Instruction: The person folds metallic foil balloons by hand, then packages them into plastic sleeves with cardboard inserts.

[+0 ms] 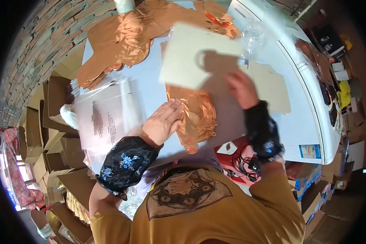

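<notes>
Pressing down flat, the left hand [163, 123] lies open-palmed on a crumpled copper-coloured foil piece [197, 118] by the near edge of the white worktop [150, 87]. The right hand [240, 87] grips a pale cream cardboard sheet [191, 53], which is tilted just above the foil.

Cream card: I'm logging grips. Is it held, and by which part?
The right hand holds the cream card by its near right edge; the left hand lies flat on the copper foil.
</notes>
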`<state>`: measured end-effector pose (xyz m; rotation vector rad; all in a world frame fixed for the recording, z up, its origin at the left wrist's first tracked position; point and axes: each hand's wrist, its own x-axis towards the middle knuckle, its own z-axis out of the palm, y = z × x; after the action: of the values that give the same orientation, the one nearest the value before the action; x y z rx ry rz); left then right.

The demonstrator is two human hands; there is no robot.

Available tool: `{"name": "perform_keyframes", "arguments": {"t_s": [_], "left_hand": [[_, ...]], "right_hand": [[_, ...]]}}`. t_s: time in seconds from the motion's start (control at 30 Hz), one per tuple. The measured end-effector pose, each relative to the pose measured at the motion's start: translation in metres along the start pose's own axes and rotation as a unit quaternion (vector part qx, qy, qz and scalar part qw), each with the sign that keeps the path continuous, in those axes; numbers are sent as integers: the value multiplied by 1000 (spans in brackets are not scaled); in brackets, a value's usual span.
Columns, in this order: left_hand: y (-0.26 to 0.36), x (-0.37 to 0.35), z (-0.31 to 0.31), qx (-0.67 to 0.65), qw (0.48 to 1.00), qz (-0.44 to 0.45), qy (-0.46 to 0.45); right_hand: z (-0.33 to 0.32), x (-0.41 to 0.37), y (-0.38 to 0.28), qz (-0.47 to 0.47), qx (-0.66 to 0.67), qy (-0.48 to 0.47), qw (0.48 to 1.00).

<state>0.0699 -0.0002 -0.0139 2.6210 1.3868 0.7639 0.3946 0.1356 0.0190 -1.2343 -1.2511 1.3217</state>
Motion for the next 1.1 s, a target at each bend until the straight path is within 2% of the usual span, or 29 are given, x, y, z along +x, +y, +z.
{"name": "perform_keyframes", "arguments": {"t_s": [0.07,0.1,0.17,0.27,0.37,0.47,0.57,0.7,0.8,0.9,1.0,1.1], "left_hand": [[0,-1,0,4,1000,-2,2],[0,-2,-1,-5,1000,-18,-15],[1,-1,-2,1,1000,-13,-11],[0,-1,-3,5,1000,-4,-12],[-2,-1,1,2,1000,-3,-15],[0,2,-4,-9,1000,-4,-21],[1,4,-7,3,999,-1,-32],[19,11,-19,63,996,-64,-9],[36,11,-14,57,980,-180,-61],[44,18,-17,36,968,-228,-100],[44,20,-10,-20,963,-267,-40],[31,15,3,-145,939,-311,5]], "right_hand": [[69,13,22,42,-79,-84,993],[75,21,28,-9,-187,-64,980],[83,37,37,-112,-395,-21,911],[92,46,55,-222,-466,39,856],[100,38,49,-282,-492,100,818],[106,30,24,-436,-529,-1,728],[102,35,32,-398,-521,-128,745],[102,42,36,-426,-521,-125,729],[104,43,39,-449,-529,-103,713],[103,45,43,-471,-505,-92,717],[103,46,44,-478,-472,-95,735],[103,45,45,-479,-462,-92,741]]}}
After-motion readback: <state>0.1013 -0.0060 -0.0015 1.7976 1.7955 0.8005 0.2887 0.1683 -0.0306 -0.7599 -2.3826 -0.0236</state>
